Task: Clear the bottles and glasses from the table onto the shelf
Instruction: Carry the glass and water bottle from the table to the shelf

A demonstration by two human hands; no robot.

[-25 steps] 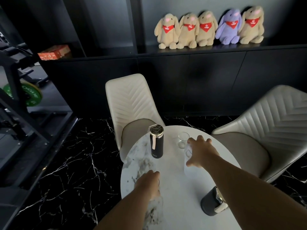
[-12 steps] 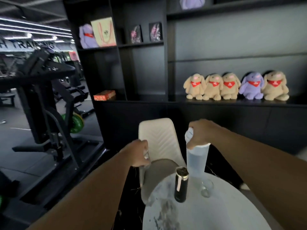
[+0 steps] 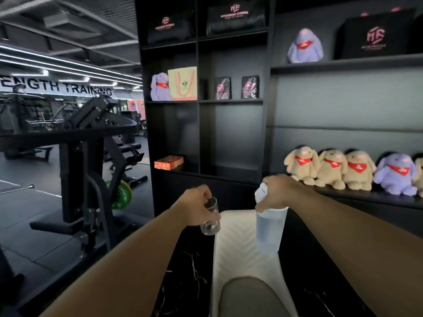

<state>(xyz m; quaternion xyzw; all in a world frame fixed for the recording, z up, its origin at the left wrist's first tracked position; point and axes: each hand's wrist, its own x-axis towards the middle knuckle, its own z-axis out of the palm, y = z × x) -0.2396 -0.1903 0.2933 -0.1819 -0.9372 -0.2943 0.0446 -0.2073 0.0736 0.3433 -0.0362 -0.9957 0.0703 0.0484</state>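
My left hand (image 3: 194, 207) grips a small clear drinking glass (image 3: 210, 221) by its side and holds it in the air, tilted a little. My right hand (image 3: 278, 191) is closed over the white cap of a pale translucent bottle (image 3: 270, 229), which hangs upright below it. Both are raised in front of the black shelf unit (image 3: 229, 101), above the back of a cream chair (image 3: 247, 252). The table is out of view.
The shelf compartment straight ahead (image 3: 231, 138) holds nothing; an orange box (image 3: 169, 162) lies in the one to its left. Plush rabbits (image 3: 332, 169) line the ledge at right. Gym machines (image 3: 91, 156) and a green weight plate (image 3: 121, 194) stand at left.
Both hands closed on the glass and the bottle on the table and lifted them. My view rose from the table toward the shelf, and both arms moved forward over the chair.
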